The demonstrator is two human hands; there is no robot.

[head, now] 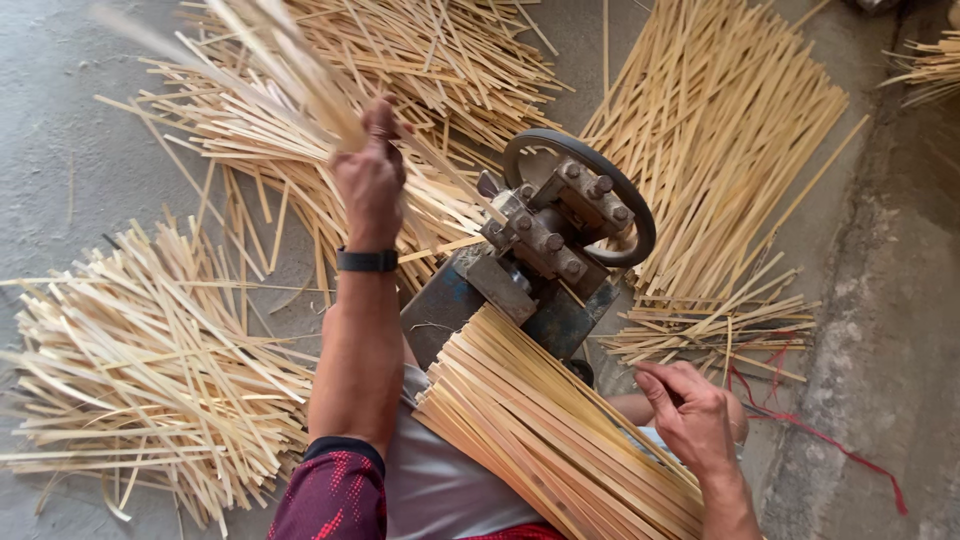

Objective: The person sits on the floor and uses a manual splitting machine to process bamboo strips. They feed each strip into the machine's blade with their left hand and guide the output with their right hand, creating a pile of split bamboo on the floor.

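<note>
My left hand [368,172] is raised above the floor, closed on a bunch of thin bamboo strips [285,60] that blur upward to the left. A black band sits on that wrist. A thick bundle of bamboo slats [545,420] lies across my lap, its far end against a small metal splitting machine [545,250] with a round black wheel. My right hand [692,412] rests on the right edge of that bundle, fingers curled over the slats.
Loose piles of split bamboo strips lie on the grey concrete floor: one at the left [140,360], one behind the machine [420,70], a long fan at the right [720,140]. A red cord [830,440] trails at the right.
</note>
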